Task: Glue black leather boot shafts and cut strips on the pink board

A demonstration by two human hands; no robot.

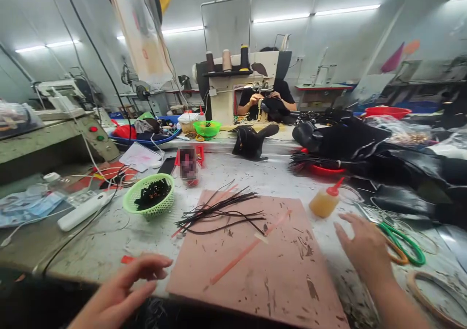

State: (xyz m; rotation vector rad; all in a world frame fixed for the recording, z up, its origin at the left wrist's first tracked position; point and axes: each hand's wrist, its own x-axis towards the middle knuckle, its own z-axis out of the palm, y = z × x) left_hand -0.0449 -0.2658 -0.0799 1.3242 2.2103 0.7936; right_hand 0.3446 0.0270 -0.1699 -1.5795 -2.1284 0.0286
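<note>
the right hand (pixel 365 248) has its fingers spread and loosely open, gripping nothing; its fingertips hover over the worn white table (pixel 109 241) just off the right edge of the pink work board (pixel 255 270). just to its right lie two pairs of scissors, one with green handles (pixel 406 244) and one with orange handles (pixel 396 253), touching or overlapping each other; whether the hand touches them cannot be told. one glue bottle (pixel 324 201) with a red nozzle lies tilted just beyond the fingertips.

the left hand (pixel 126 283) is open too, fingers slightly curled and pointing right, empty, at the near table edge just beside the board's left corner. one small red scrap (pixel 127 259) lies near its fingertips.

on the board's far end rests one loose bundle of thin black strips (pixel 222 211), too many and too tangled to count, with two pale pink strips (pixel 241 253) lying diagonally across the board. one green mesh basket (pixel 149 200) holding small dark pieces stands to the left of the bundle, apart from it.

the right forearm enters from the lower right corner, palm down; the left comes in from the bottom edge, palm turned inward.

across the table another person (pixel 266 98) sits at a sewing machine with three thread cones (pixel 226 60) above.
</note>
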